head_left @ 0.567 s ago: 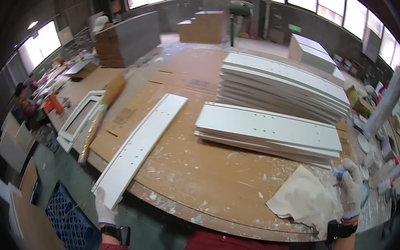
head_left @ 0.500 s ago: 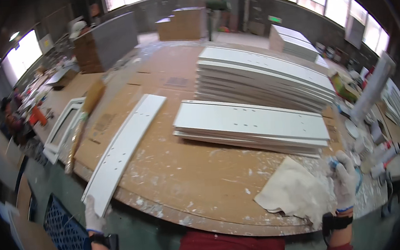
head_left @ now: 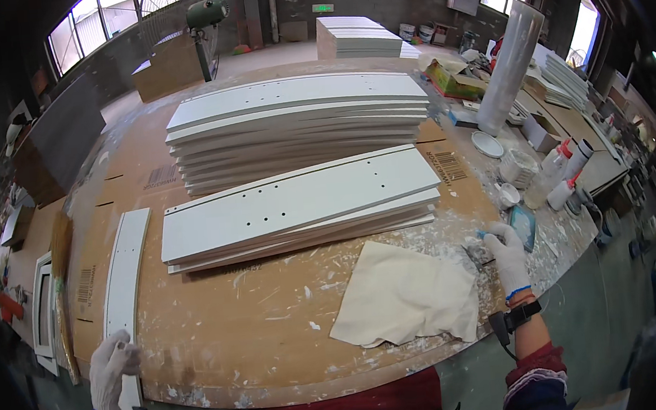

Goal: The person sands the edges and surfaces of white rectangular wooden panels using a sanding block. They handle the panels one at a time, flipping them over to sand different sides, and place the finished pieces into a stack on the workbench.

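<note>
My left hand (head_left: 115, 368), in a white knit glove, is closed over the near part of a narrow white board (head_left: 127, 271) with small holes. Its curled fingertips hide whether they pinch anything. At the right, my gloved right hand (head_left: 509, 256) is closed around a small tool (head_left: 482, 234) with a blue part; its kind is too blurred to tell. A cream cloth (head_left: 408, 295) lies just left of that hand. In the middle rests a low pile of white drilled boards (head_left: 297, 207), its top ones slightly askew.
Behind the low pile rises a taller stack of white boards (head_left: 298, 122). Cardboard (head_left: 229, 313) covers the worktable. At the right stand a clear plastic-film roll (head_left: 510, 67), red-tipped bottles (head_left: 557, 158) and a white lid (head_left: 487, 145). A long brush (head_left: 60, 257) lies at the left.
The view has swung to the right, so the boards appear further left. My left hand has shifted from the single board's near end to over it, its fingers curled. My right hand still grips the small tool.
</note>
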Demonstrator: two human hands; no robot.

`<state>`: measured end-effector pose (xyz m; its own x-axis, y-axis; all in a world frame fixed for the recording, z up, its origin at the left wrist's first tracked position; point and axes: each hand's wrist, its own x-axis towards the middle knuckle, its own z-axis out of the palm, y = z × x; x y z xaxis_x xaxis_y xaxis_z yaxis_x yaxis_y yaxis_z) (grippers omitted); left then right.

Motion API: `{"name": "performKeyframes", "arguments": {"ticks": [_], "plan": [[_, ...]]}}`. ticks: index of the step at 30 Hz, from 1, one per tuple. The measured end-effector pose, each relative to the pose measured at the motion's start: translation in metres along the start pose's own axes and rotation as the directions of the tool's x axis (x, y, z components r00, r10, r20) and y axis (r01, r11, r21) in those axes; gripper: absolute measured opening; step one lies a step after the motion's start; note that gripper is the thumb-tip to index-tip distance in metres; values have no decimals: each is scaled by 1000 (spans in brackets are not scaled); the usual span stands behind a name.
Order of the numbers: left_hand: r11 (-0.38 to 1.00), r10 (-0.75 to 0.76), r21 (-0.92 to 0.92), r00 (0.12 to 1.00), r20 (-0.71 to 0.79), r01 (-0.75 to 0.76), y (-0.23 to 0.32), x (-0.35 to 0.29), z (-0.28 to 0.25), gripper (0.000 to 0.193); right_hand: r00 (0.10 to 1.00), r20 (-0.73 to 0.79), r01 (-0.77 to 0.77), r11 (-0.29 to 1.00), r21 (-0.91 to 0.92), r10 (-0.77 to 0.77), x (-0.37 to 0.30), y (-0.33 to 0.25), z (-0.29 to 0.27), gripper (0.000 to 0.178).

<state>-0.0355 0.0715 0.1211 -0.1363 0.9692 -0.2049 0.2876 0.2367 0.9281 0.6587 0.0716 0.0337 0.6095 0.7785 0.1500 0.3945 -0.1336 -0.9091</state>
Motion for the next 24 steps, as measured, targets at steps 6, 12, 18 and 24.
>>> {"name": "performKeyframes", "arguments": {"ticks": [6,12,18,24], "plan": [[961,191,212,981,-44,-177,44,91,96,48,988,-56,108,894,-434,-146,40,16,1,26],[837,311,523,926,-212,-161,28,156,99,49,963,262,174,612,-771,57,42,-33,10,40],[902,197,411,974,-116,-133,33,172,136,57,904,217,426,750,-506,-367,67,-52,24,58],[865,221,488,962,-162,-116,36,171,145,57,941,317,276,811,-516,-119,96,-89,99,50]]}}
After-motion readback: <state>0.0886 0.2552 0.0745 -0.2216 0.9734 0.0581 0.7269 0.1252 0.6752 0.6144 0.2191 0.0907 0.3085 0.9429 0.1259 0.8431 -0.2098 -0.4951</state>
